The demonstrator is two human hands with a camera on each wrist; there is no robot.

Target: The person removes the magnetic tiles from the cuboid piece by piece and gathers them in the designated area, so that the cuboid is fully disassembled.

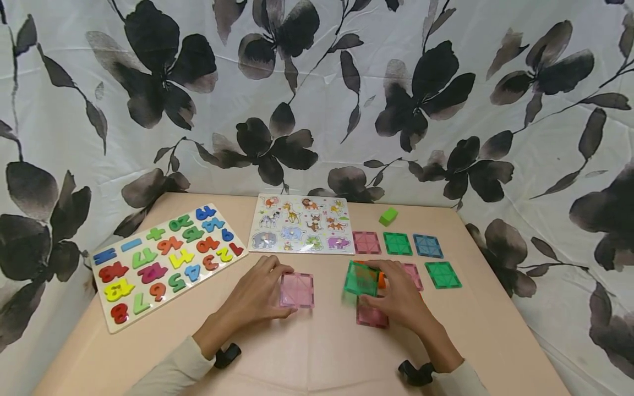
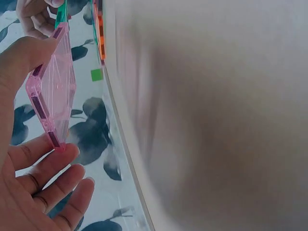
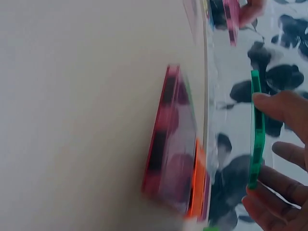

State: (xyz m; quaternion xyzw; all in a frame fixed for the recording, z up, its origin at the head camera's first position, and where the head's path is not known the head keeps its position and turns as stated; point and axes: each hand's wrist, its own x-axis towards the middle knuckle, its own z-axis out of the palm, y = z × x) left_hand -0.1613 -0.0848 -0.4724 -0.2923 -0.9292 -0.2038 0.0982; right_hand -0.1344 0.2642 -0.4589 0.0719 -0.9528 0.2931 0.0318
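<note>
A clear pink square magnetic tile is pinched by my left hand, thumb on one edge and fingers on the opposite one, as the left wrist view shows. My right hand pinches a green magnetic tile by its edges, thumb on one side and fingertips at the lower end in the right wrist view. Below that green tile lie a darker pink tile and an orange piece, both partly hidden by the right hand and the green tile in the head view.
Behind the right hand lie a pink tile, green tiles and a blue tile. A lime green block sits near the back edge. An animal puzzle board and a number puzzle board lie back and left.
</note>
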